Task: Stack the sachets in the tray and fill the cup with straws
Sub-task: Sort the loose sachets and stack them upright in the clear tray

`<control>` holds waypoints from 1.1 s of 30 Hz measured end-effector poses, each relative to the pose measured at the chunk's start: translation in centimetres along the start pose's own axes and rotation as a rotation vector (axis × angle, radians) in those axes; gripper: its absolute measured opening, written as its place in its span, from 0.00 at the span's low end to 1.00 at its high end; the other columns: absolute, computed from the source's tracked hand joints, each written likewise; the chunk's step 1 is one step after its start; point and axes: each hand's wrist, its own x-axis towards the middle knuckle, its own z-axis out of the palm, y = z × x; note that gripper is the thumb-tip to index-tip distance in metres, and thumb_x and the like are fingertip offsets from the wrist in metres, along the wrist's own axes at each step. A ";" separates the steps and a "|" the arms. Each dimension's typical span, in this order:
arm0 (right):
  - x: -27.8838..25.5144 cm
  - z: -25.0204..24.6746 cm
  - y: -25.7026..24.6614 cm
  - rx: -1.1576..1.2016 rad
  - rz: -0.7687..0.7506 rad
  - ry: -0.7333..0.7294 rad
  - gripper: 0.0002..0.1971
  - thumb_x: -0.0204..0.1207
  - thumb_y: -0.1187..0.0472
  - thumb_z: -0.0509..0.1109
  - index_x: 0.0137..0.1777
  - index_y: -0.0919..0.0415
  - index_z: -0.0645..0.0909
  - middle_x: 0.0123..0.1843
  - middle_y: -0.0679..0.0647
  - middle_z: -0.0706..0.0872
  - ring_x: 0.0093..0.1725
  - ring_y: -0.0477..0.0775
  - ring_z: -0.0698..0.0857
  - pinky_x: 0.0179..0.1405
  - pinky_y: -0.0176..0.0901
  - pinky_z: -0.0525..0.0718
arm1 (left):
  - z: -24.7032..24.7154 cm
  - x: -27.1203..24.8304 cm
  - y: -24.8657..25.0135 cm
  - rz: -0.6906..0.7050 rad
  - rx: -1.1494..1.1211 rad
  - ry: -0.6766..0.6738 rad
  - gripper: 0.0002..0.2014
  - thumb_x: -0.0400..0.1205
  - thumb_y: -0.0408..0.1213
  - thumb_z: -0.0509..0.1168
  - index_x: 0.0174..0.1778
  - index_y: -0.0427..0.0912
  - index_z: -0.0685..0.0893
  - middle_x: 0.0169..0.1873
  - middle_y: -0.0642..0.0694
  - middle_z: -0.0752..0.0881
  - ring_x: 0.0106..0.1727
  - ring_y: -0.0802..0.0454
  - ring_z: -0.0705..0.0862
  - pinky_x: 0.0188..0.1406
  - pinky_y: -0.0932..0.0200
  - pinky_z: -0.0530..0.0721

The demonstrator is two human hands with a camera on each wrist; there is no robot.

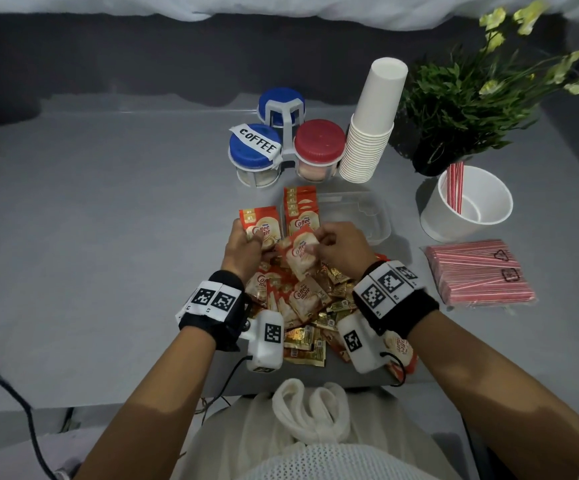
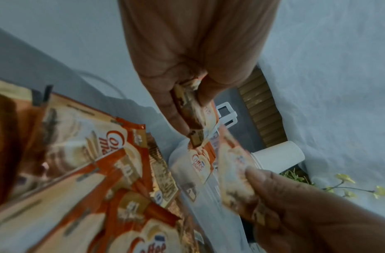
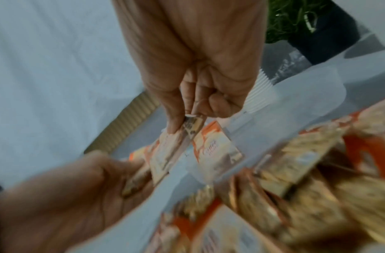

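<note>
Orange-and-cream Coffee-mate sachets lie in a loose pile [image 1: 301, 299] near the table's front edge. My left hand [image 1: 251, 237] grips a small upright bunch of sachets [image 1: 258, 223] just left of the clear plastic tray [image 1: 378, 220]. My right hand [image 1: 319, 242] pinches a single sachet [image 1: 298, 254] beside that bunch, over the pile. A few sachets [image 1: 300, 209] stand stacked at the tray's left end. In the right wrist view my right hand [image 3: 187, 119] nips the sachet's edge [image 3: 165, 154]. A white cup [image 1: 468, 202] holds a few red-striped straws [image 1: 454, 185].
A flat pack of red-striped straws [image 1: 478, 271] lies at the right. Behind the tray stand three lidded jars in a rack [image 1: 284, 143], a leaning stack of paper cups [image 1: 371, 133] and a potted plant [image 1: 471, 109]. Grey tabletop spreads to the left.
</note>
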 end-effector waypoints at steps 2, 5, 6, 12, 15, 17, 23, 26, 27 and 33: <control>0.4 -0.7 -0.4 0.174 0.012 0.003 0.05 0.71 0.66 0.74 0.37 0.60 0.81 0.44 0.61 0.88 0.41 0.55 0.87 0.41 0.45 0.87 | 0.2 -0.1 0.4 0.009 0.015 0.001 0.08 0.85 0.31 0.54 0.58 0.44 0.69 0.58 0.37 0.81 0.58 0.40 0.83 0.55 0.42 0.86; 1.2 -1.1 -0.5 0.249 0.011 0.027 0.11 0.72 0.66 0.73 0.32 0.53 0.78 0.38 0.53 0.86 0.38 0.51 0.85 0.39 0.43 0.85 | 0.8 -0.1 0.7 0.050 0.041 -0.024 0.11 0.84 0.31 0.54 0.62 0.42 0.71 0.59 0.38 0.82 0.60 0.40 0.82 0.62 0.38 0.82; 1.5 -1.0 -0.5 0.243 0.011 0.046 0.10 0.72 0.65 0.73 0.32 0.54 0.78 0.38 0.53 0.86 0.37 0.49 0.85 0.38 0.43 0.84 | 1.1 -0.3 1.0 0.062 0.055 -0.039 0.12 0.85 0.32 0.54 0.64 0.41 0.71 0.61 0.38 0.82 0.62 0.40 0.82 0.64 0.39 0.80; 2.3 0.3 -0.1 0.227 0.003 0.102 0.09 0.72 0.62 0.73 0.50 0.65 0.86 0.27 0.41 0.78 0.19 0.30 0.77 0.25 0.25 0.74 | 2.6 -0.7 1.8 0.096 0.078 -0.128 0.14 0.87 0.36 0.49 0.68 0.40 0.68 0.64 0.38 0.80 0.63 0.41 0.80 0.66 0.42 0.78; 2.3 0.7 -0.2 0.250 0.001 0.118 0.09 0.71 0.62 0.74 0.49 0.64 0.86 0.26 0.41 0.78 0.18 0.32 0.77 0.23 0.25 0.74 | 3.0 -0.7 1.7 0.105 0.080 -0.156 0.17 0.87 0.37 0.51 0.72 0.38 0.66 0.62 0.40 0.80 0.61 0.43 0.81 0.65 0.46 0.79; 2.3 0.8 -0.2 0.257 0.016 0.118 0.08 0.70 0.62 0.75 0.49 0.63 0.85 0.27 0.44 0.80 0.19 0.35 0.78 0.20 0.26 0.75 | 3.2 -0.7 1.8 0.104 0.081 -0.180 0.18 0.87 0.35 0.52 0.73 0.37 0.64 0.57 0.44 0.79 0.57 0.47 0.80 0.61 0.51 0.80; 3.0 0.2 -0.3 0.319 0.059 0.095 0.08 0.68 0.66 0.76 0.35 0.58 0.78 0.34 0.53 0.82 0.30 0.49 0.80 0.29 0.39 0.80 | 3.6 -0.2 2.0 0.157 0.172 -0.188 0.17 0.87 0.35 0.52 0.72 0.39 0.66 0.59 0.42 0.81 0.57 0.46 0.82 0.55 0.53 0.82; 3.6 -0.8 -0.7 0.326 0.029 0.096 0.12 0.68 0.68 0.76 0.33 0.54 0.76 0.34 0.51 0.83 0.31 0.46 0.80 0.30 0.36 0.79 | 3.7 0.4 2.6 0.182 0.219 -0.175 0.16 0.86 0.35 0.55 0.69 0.39 0.70 0.58 0.44 0.81 0.57 0.51 0.79 0.60 0.55 0.78; 3.8 -1.1 -0.7 0.322 0.022 0.099 0.13 0.68 0.69 0.75 0.33 0.53 0.76 0.33 0.51 0.83 0.30 0.45 0.80 0.30 0.35 0.78 | 3.6 0.6 2.9 0.196 0.249 -0.164 0.15 0.85 0.35 0.56 0.68 0.39 0.72 0.57 0.46 0.81 0.57 0.52 0.79 0.58 0.58 0.76; 5.3 -1.6 0.8 0.196 0.080 0.139 0.07 0.67 0.69 0.76 0.37 0.63 0.80 0.39 0.60 0.85 0.32 0.48 0.80 0.35 0.43 0.80 | 3.0 2.8 2.8 0.203 0.476 -0.051 0.17 0.81 0.33 0.63 0.66 0.38 0.74 0.66 0.38 0.74 0.68 0.45 0.74 0.62 0.59 0.72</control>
